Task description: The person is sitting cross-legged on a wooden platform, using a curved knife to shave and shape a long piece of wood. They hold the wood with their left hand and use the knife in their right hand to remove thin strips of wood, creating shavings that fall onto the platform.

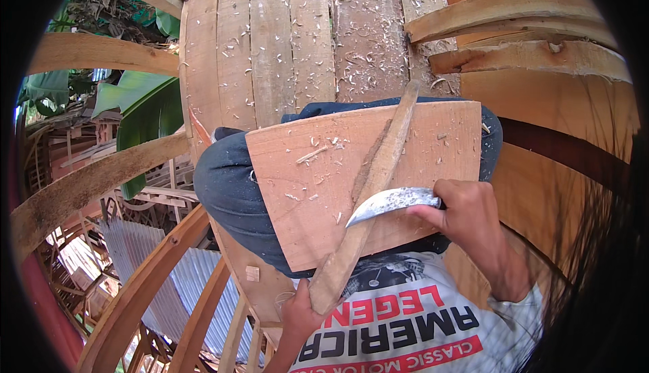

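A long, rough strip of wood (pixel 375 190) slants across a flat reddish board (pixel 304 190) on my lap. Its near, thicker end is gripped by my left hand (pixel 300 312), close to my shirt. My right hand (pixel 468 219) is closed round the handle of a knife with a curved, mottled steel blade (pixel 392 203). The blade points left and crosses over the middle of the strip; whether its edge touches the wood I cannot tell. My right fingers cover the knife's handle. Small shavings (pixel 312 155) lie on the board.
Beyond my knees stretches a plank floor (pixel 270 42) strewn with curled shavings. Curved wooden slats (pixel 514 15) and panels stand close on the right. On the left are open rails (pixel 101 170), with banana leaves (pixel 145 109) and corrugated metal sheets (pixel 182 278) below.
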A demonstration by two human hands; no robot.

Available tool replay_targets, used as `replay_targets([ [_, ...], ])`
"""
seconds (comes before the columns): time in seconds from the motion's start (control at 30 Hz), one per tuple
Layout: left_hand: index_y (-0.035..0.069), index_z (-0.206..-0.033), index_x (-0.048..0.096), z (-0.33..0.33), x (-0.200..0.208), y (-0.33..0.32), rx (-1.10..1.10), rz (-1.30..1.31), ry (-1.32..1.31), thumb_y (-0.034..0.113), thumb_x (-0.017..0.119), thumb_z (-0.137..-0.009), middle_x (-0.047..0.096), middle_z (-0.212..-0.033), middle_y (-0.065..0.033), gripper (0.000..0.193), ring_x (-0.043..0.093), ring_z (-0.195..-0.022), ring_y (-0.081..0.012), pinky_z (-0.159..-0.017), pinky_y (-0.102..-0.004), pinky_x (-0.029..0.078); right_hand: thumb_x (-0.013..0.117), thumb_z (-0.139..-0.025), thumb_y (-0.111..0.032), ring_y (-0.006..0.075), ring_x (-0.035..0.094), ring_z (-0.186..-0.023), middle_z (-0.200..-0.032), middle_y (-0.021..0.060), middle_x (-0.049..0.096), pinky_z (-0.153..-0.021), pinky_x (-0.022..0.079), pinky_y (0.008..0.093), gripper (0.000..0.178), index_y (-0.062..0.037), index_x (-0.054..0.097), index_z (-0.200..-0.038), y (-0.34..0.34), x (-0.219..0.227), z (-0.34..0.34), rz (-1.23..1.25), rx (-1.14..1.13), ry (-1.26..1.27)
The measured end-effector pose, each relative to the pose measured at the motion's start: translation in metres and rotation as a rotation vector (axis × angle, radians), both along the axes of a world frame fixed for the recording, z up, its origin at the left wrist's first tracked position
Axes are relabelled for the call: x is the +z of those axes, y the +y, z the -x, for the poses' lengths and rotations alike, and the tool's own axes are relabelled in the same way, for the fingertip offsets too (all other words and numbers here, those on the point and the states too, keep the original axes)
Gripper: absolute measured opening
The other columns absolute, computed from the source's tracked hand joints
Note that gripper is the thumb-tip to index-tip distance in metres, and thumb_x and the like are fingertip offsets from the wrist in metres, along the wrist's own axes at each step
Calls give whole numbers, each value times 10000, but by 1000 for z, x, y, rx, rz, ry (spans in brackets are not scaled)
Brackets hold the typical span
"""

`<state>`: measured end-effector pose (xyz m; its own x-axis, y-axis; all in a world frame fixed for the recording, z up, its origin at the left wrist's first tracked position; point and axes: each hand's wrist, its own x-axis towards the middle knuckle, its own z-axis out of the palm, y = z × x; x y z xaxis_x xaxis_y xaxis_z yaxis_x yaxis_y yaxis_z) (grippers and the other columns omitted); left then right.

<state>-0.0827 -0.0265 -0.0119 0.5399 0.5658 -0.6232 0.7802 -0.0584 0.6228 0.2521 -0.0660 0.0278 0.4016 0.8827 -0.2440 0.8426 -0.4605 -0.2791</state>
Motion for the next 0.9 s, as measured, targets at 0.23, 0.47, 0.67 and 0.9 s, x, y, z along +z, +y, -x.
replay_targets([
  [0.23, 42, -890, 492, 5, 0, 6, -17, -31, -27, 453, 816, -651, 565, -595, -127, 575, 595, -530, -341, -485, -391, 463, 646, -740, -613, 289, 617, -520, -523, 126, 574, -479, 479, 349, 579, -53, 619, -598, 14, -19, -18, -48, -36, -106],
  [0.47, 43, -870, 508, 1, 3, 4, -22, -8, 34, 490, 814, -637, 555, -589, -120, 590, 587, -519, -335, -480, -388, 457, 659, -740, -596, 309, 597, -503, -516, 139, 559, -464, 467, 357, 583, -32, 607, -601, 2, -5, -54, 41, -198, -203],
  [0.67, 48, -840, 511, 4, -2, 5, 18, -7, -9, 477, 835, -619, 569, -601, -122, 581, 592, -527, -333, -486, -383, 466, 679, -720, -591, 259, 591, -447, -469, 101, 530, -425, 453, 349, 564, -85, 522, -526, -3, -10, 13, 56, 75, 75],
  [0.9, 56, -843, 504, -2, 5, 9, 20, -3, -4, 446, 844, -611, 568, -609, -120, 567, 589, -541, -336, -495, -377, 470, 682, -693, -615, 238, 582, -436, -463, 74, 525, -421, 456, 331, 557, -99, 546, -534, 2, -17, -6, -26, 123, -59],
])
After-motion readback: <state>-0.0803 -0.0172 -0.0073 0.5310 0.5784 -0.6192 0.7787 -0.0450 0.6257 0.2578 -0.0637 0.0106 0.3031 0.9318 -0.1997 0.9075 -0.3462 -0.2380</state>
